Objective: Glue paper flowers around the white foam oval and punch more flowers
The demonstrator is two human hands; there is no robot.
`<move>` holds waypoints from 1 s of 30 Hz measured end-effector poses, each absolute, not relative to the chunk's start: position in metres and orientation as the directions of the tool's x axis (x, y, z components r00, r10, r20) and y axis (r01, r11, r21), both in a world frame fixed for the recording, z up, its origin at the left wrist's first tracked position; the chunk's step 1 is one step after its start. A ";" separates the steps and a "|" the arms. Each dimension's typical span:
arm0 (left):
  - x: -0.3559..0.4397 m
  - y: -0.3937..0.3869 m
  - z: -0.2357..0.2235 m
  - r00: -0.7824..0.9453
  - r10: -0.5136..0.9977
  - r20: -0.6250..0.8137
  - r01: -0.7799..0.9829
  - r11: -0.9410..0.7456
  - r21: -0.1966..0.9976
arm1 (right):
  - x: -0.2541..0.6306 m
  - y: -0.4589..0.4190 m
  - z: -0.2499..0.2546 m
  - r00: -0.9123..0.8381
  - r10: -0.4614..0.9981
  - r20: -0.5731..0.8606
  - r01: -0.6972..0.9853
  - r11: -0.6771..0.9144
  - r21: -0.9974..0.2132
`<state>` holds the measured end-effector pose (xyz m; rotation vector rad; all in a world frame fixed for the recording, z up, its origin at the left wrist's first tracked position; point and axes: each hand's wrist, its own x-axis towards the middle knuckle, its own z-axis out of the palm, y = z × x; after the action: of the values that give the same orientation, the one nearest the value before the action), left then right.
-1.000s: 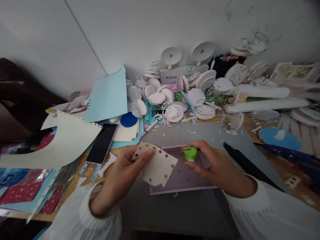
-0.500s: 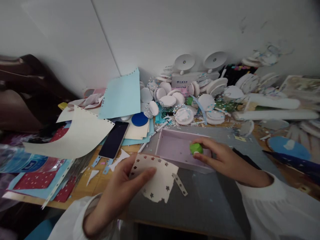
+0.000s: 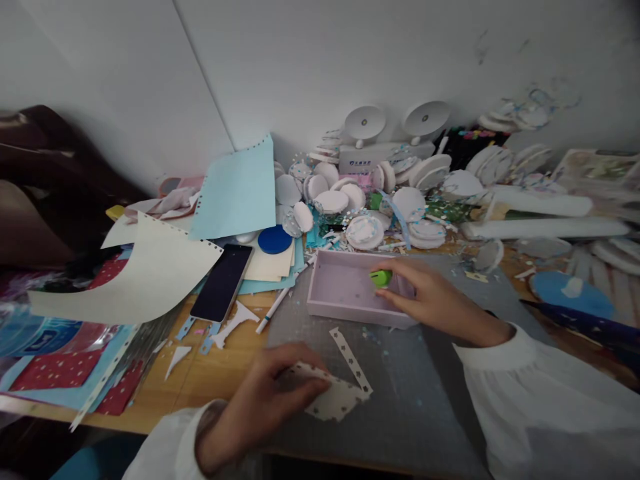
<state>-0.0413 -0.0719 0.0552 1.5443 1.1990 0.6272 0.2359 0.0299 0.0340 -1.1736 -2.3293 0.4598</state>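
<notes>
My left hand (image 3: 273, 395) pinches a cream sheet of paper (image 3: 334, 399) punched with small star-shaped holes, held low over the grey cutting mat (image 3: 400, 400) near its front edge. My right hand (image 3: 425, 293) grips a small green paper punch (image 3: 381, 277) and holds it inside a shallow lilac tray (image 3: 345, 291) that stands on the mat. A thin perforated paper strip (image 3: 350, 360) lies on the mat between tray and sheet.
A black phone (image 3: 221, 281), a pen (image 3: 275, 310), a blue round lid (image 3: 275, 239) and loose paper sheets (image 3: 145, 270) cover the left. Several white round discs (image 3: 365, 230) and white rolls (image 3: 540, 227) crowd the back. Red punched paper (image 3: 55, 367) lies front left.
My left hand dropped the punched sheet down toward the mat's front edge. My right hand carried the green punch away from the sheet and into the lilac tray.
</notes>
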 end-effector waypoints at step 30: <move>0.008 -0.031 0.041 0.951 0.306 0.044 0.234 -0.805 0.546 | 0.272 -0.043 0.035 -0.313 0.848 0.427 0.500 0.529 -0.685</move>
<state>0.0077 -0.0311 0.0410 2.5433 0.3823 0.1743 0.2718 -0.0432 0.0353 -1.0960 -1.9772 0.5577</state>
